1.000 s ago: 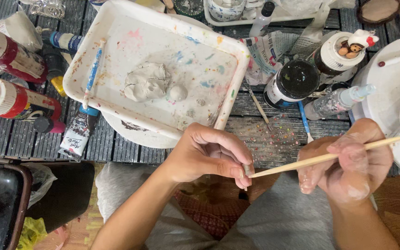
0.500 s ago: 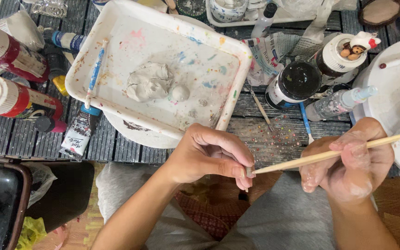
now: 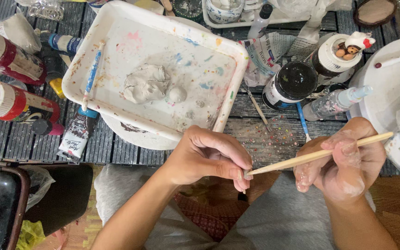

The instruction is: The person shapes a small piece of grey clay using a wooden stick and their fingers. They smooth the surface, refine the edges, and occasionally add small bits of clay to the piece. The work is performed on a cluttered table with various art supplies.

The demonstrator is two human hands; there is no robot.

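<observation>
Unmoved, both hands pinch stick beside tray rim.

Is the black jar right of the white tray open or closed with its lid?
Closed. The black jar beside the white tray shows a black lid over its whole top; nothing inside is visible.

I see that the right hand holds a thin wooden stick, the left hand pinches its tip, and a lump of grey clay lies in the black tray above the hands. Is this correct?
One detail is wrong: the tray is white with paint flecks, not black. The head view shows the grey clay lump lying in it. The rest stands: the right hand holds the thin wooden stick, and the left hand pinches its tip.
</observation>
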